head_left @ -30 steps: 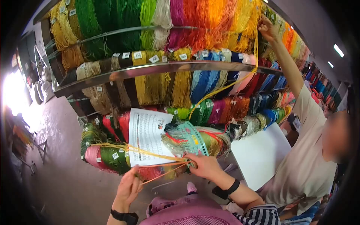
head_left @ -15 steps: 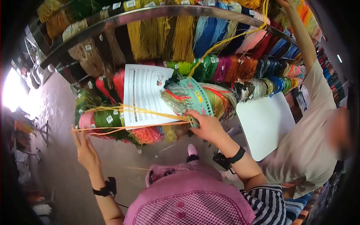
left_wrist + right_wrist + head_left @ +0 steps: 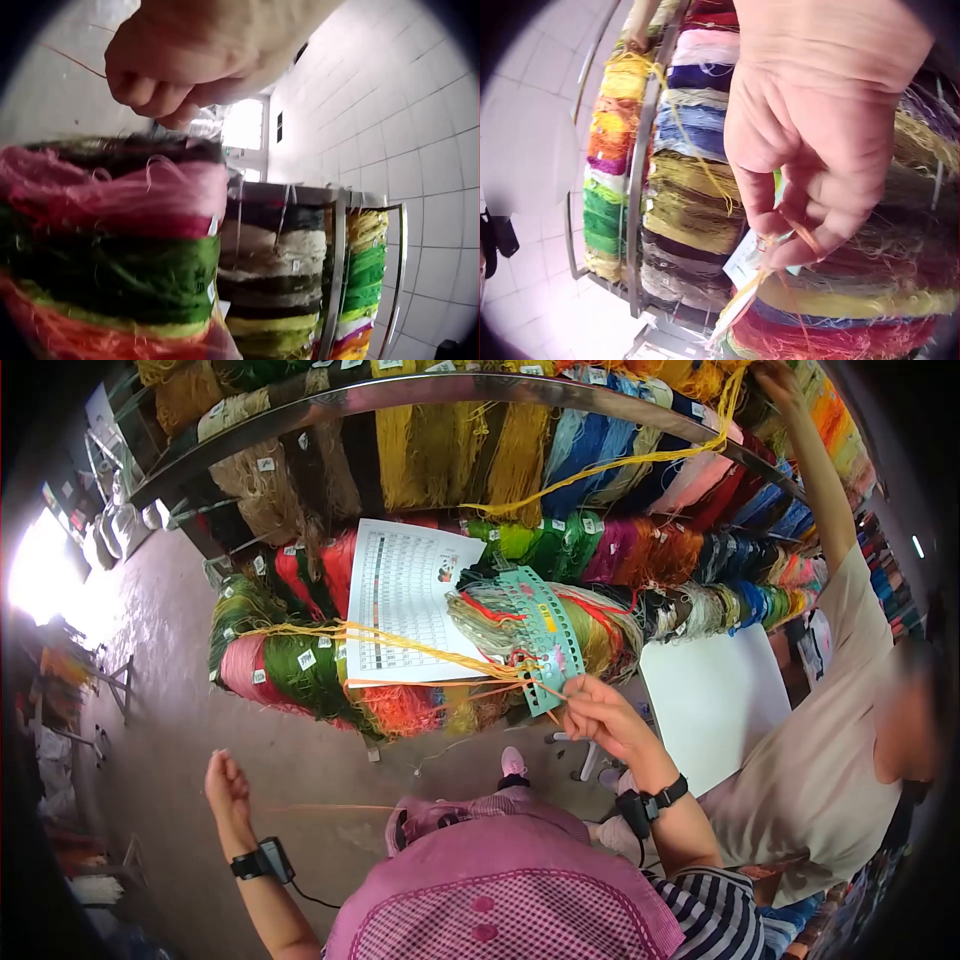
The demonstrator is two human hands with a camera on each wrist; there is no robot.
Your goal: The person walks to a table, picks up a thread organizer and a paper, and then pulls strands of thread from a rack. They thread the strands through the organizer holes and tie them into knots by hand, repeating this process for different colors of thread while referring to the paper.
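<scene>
In the head view my left hand (image 3: 228, 790) hangs at the left over the floor, fingers curled. In the left wrist view a thin orange thread (image 3: 75, 60) runs to those fingers. My right hand (image 3: 605, 720) pinches orange embroidery thread (image 3: 802, 232) between thumb and fingertips at the lower edge of a green punched card (image 3: 540, 630). Several bundles of coloured thread pass through the card's holes. A yellow-orange skein (image 3: 430, 652) stretches from the card leftward across a printed sheet (image 3: 385, 575), which lies on the thread rolls.
Racks of coloured skeins (image 3: 420, 455) on a metal bar (image 3: 480, 382) fill the back. Thread rolls (image 3: 300, 670) lie in front. Another person's hand (image 3: 778, 382) reaches the upper rack, beside a long yellow skein (image 3: 620, 462). A white board (image 3: 710, 700) stands at the right.
My left hand pulled an orange strand out to the left; that strand no longer spans to it, and the fingers have curled. My right hand has moved off the card's corner and pinches thread.
</scene>
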